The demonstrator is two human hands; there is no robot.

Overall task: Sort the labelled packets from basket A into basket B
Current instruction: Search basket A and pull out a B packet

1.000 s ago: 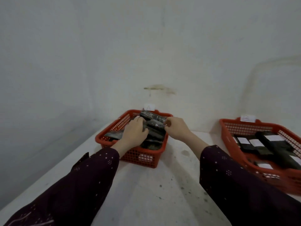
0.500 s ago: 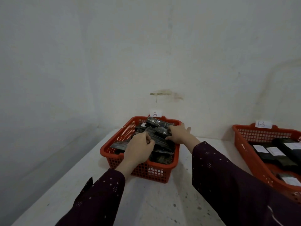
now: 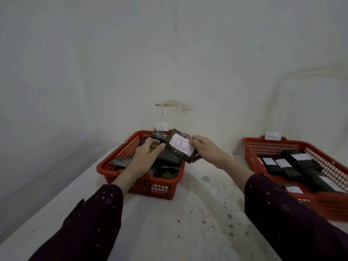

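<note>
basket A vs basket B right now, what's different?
Basket A holds dark packets piled askew, mostly dark sides up; basket B holds packets lying flat, white labels up.
The left hand and right hand are at basket A, the right pinching a B-labelled packet above it; nothing touches basket B.
Shared: red mesh plastic, white paper tag A and tag B on their far rims, same white table.

1. Basket A sits mid-frame on the counter, close to the wall behind.
2. Basket B sits at the right edge, well apart.
3. Packets lie in both baskets.
4. The right hand holds a labelled packet above basket A's right rim, and the left hand is just left of it.
</note>
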